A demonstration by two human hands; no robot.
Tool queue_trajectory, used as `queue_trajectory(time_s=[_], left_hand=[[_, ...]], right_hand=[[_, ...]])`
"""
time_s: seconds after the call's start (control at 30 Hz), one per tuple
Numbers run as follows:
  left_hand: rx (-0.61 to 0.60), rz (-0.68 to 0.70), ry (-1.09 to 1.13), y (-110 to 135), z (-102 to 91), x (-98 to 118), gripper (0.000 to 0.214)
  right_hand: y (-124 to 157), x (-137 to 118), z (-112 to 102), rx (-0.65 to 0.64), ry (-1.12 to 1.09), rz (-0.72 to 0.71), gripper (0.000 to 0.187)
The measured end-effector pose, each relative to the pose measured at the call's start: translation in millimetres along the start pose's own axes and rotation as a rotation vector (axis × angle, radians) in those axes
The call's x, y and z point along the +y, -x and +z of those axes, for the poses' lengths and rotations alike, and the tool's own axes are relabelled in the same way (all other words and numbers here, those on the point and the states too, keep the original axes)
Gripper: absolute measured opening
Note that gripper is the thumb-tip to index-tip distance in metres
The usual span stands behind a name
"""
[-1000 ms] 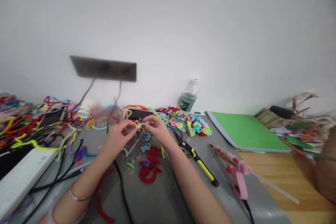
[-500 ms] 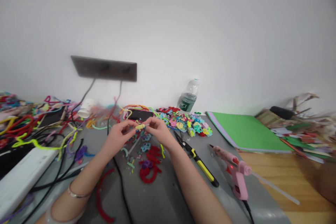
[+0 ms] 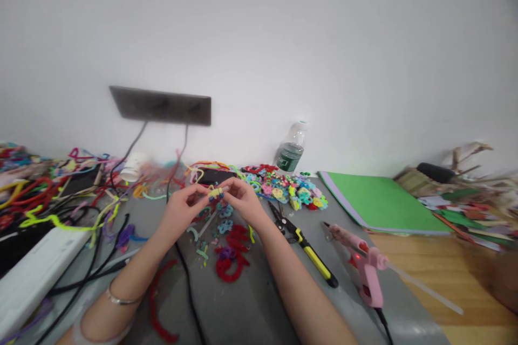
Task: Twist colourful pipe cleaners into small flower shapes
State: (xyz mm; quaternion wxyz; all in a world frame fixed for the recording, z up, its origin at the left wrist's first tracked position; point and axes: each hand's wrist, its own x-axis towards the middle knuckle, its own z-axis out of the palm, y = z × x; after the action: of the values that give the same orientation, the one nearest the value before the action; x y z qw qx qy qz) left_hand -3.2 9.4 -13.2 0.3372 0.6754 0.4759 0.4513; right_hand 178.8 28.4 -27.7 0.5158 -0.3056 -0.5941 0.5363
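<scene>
Between my fingertips is a small piece of yellow pipe cleaner (image 3: 215,193), with a bit of blue showing beneath it. My left hand (image 3: 184,208) pinches it from the left, thumb and forefinger closed together. From the other side my right hand (image 3: 243,202) pinches its right end. Below the hands lie blue pipe-cleaner flowers (image 3: 225,226), a red coiled pipe cleaner (image 3: 231,268) with a purple bit (image 3: 227,253) on it, and small green scraps (image 3: 202,251). The exact shape of the yellow piece is partly hidden by my fingers.
Yellow-handled pliers (image 3: 309,256) and a pink glue gun (image 3: 362,264) lie at the right. Behind are a heap of small flowers (image 3: 299,194), a water bottle (image 3: 291,151) and a green sheet (image 3: 388,202). Cables, tangled pipe cleaners and a white power strip (image 3: 40,275) fill the left.
Both hands stay in nearly the same place, the fingers shifting slightly on the yellow piece. It has turned a little, and my right fingertips have risen slightly.
</scene>
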Motion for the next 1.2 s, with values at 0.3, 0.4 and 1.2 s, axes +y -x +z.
queue_trajectory(time_s=[0.3,0.4,1.2], left_hand=[[0.003,0.026,-0.068,0.0,0.6,-3.2,0.026],[-0.011,0.035,-0.051,0.0,0.8,-3.4,0.028],[-0.072,-0.061,0.101,-3.4,-2.7,-0.2,0.028]], right_hand=[[0.2,0.1,-1.3,0.026,-0.033,0.043,0.029],[-0.5,1.6,-3.5,0.042,-0.053,0.071,0.033],[0.3,0.8,-1.7,0.037,-0.053,0.067,0.03]])
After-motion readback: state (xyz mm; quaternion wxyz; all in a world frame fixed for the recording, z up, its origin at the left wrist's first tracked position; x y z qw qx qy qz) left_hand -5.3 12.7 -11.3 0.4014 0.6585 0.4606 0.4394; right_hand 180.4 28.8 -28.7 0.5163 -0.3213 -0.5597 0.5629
